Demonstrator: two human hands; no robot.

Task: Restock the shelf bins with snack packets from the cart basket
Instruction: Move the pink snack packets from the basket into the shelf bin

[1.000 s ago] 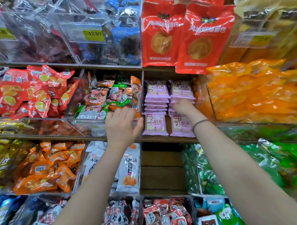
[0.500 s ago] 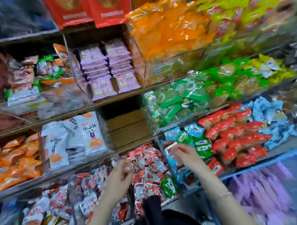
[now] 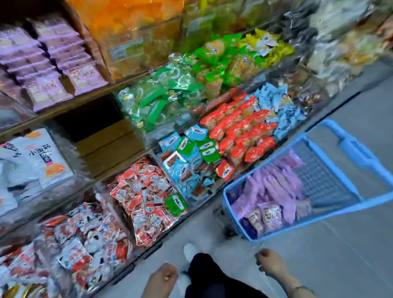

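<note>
2 rows of lilac foil snack packets (image 3: 43, 65) lie stacked on the upper wooden shelf (image 3: 82, 99) at far left, the slot I am filling. Low in view, my left hand (image 3: 161, 281) hangs over the floor with its fingers loosely curled, and I see nothing in it. My right hand (image 3: 271, 263) is the same, slack, curled and apparently empty, just short of the basket's near corner. More matching lilac packets (image 3: 277, 186) lie heaped in the blue plastic mesh cart basket (image 3: 349, 208) at right. I judge them light, thin and floppy, with slick film and probably crushable contents. I would take a small sheaf across its flat faces, thumb on top, not by the sealed edges.
</note>
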